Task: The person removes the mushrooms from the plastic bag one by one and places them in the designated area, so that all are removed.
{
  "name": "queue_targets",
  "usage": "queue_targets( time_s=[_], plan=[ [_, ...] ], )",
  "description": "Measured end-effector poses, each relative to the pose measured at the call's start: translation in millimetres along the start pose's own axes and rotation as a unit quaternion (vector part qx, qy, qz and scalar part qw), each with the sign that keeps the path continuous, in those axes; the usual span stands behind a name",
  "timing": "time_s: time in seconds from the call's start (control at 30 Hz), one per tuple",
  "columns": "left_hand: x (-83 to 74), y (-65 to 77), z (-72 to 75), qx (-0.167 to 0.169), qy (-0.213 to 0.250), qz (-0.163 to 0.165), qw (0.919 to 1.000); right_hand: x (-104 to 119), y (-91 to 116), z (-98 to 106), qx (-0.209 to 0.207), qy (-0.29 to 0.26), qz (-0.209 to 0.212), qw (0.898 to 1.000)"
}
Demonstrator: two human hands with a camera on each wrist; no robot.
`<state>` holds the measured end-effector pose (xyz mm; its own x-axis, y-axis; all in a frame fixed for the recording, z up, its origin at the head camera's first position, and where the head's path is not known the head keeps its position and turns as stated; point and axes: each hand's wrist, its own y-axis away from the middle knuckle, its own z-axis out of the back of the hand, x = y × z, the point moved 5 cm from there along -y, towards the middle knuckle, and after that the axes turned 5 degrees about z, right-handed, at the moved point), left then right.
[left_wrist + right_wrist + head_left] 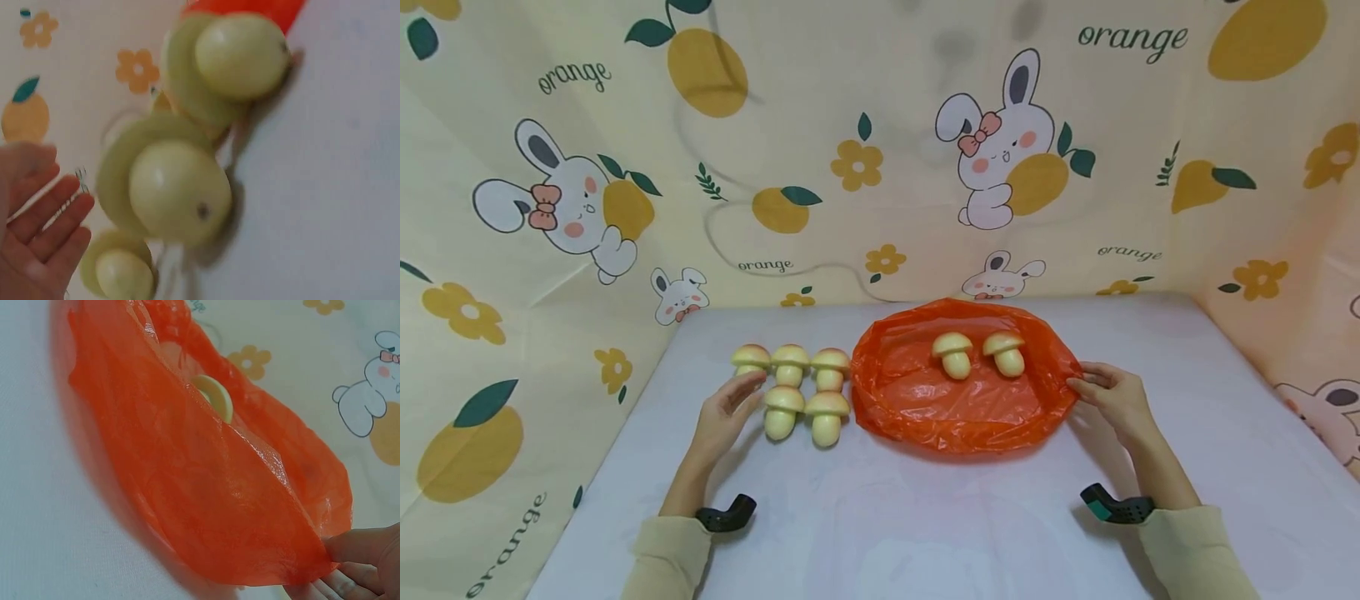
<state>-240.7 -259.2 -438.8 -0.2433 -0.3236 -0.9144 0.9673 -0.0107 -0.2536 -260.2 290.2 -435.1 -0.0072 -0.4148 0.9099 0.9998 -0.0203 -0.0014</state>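
Observation:
Several toy mushrooms (827, 417) with pale stems and yellow caps stand in two rows left of a red plastic bag (917, 408). My left hand (718, 417) is beside the leftmost ones, its fingers loosely bent. In the left wrist view, the left hand (47, 231) shows spread from the mushrooms (178, 190) with nothing in it. My right hand (1118, 404) pinches the bag's right rim between thumb and fingers. Two mushrooms (956, 357) lie inside the opened bag. From the right wrist, the bag wall (206, 487) hides most of its contents, and one cap (219, 397) shows.
A white table (925, 525) carries everything. Behind and beside it hangs a cream cloth (820, 125) printed with rabbits, oranges and flowers. Each wrist wears a black device (727, 514).

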Motion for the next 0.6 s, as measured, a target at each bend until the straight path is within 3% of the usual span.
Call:
queue_targets(
  time_s=[0.2, 0.37, 0.6],
  plan=[
    [-22.2, -1.8, -8.0, -0.018, 0.016, -0.004, 0.9997, -0.2, 1.5, 0.2, -0.001, -0.005, -0.002, 1.000],
    [-31.0, -2.6, -14.1, -0.012, 0.029, 0.002, 0.9995, 1.2, 1.0, 0.3, -0.002, -0.009, -0.001, 1.000],
    [-45.1, -4.4, -27.0, 0.014, 0.052, -0.020, 0.9984, 2.8, 0.9, 0.7, -0.002, -0.007, -0.002, 1.000]
  ],
)
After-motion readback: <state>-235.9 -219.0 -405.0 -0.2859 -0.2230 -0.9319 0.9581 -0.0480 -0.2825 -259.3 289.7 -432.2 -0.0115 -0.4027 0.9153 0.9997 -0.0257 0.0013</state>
